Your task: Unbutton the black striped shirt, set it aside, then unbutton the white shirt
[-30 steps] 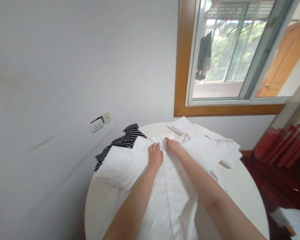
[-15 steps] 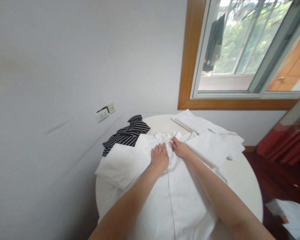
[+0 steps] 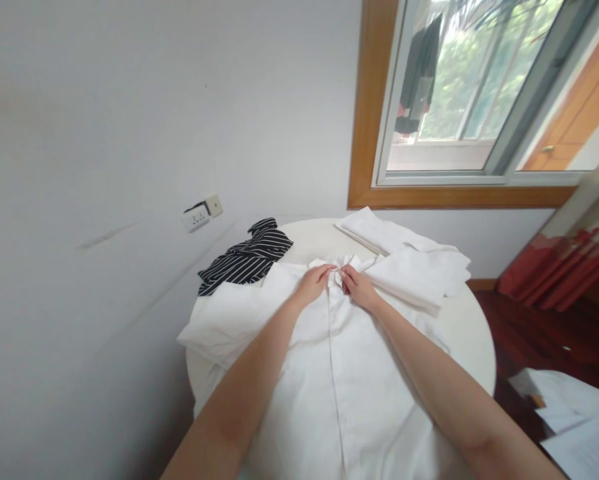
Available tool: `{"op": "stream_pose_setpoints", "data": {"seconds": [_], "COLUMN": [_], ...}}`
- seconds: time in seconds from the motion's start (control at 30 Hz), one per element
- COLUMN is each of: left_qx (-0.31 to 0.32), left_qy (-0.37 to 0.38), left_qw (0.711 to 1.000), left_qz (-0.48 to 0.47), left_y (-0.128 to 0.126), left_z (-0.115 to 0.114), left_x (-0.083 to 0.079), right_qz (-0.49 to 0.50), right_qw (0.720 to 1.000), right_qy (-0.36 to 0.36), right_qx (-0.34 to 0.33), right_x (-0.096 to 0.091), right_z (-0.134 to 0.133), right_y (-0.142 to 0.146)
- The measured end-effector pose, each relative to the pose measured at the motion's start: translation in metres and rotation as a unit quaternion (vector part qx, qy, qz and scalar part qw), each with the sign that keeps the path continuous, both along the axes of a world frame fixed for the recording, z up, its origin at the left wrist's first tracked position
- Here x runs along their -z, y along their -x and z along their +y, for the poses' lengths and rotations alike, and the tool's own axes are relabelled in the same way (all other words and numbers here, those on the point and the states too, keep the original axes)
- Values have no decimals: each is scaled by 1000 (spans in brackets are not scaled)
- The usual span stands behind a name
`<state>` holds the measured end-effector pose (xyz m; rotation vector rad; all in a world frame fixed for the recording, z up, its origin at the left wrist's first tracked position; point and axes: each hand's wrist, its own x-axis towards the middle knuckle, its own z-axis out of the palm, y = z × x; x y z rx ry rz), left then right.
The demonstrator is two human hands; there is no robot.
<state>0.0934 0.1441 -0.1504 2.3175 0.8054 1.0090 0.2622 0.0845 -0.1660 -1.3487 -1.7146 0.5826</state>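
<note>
A white shirt lies front up over the round white table, its placket running down the middle toward me and its sleeves spread to both sides. At the collar end, my left hand pinches the cloth near the top of the placket. Close beside it, my right hand also grips the shirt by the collar, fingers curled. The fingertips of both hands nearly meet. Whether a button is between them is too small to tell.
A black garment with white stripes lies at the table's back left, by the wall socket. Folded white cloth sits at the back right. A red curtain and white papers or cloth are to the right.
My left hand was lying flat on the shirt; it has moved up to the collar and closed on the cloth. The right hand stays at the collar. The view has shifted slightly.
</note>
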Motion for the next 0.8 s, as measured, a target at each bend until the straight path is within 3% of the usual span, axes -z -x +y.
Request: {"op": "stream_pose_setpoints", "data": {"seconds": [0.17, 0.33, 0.43, 0.63, 0.8], "left_qx": [44, 113, 119, 102, 59], "left_qy": [124, 262, 304, 270, 172], "left_qw": [991, 956, 943, 957, 983], "left_qz": [-14, -67, -58, -28, 0], "left_y": [3, 12, 18, 16, 8], "left_z": [2, 2, 3, 4, 0], "left_x": [2, -4, -6, -6, -4], "right_qz": [20, 28, 29, 32, 37], "right_qw": [999, 998, 997, 999, 999], "right_qy": [-6, 7, 14, 10, 11], "right_qx": [34, 64, 65, 35, 32], "right_x": [-1, -6, -9, -7, -4], "right_z": [2, 1, 0, 0, 1], "right_y": [1, 5, 6, 2, 1]}}
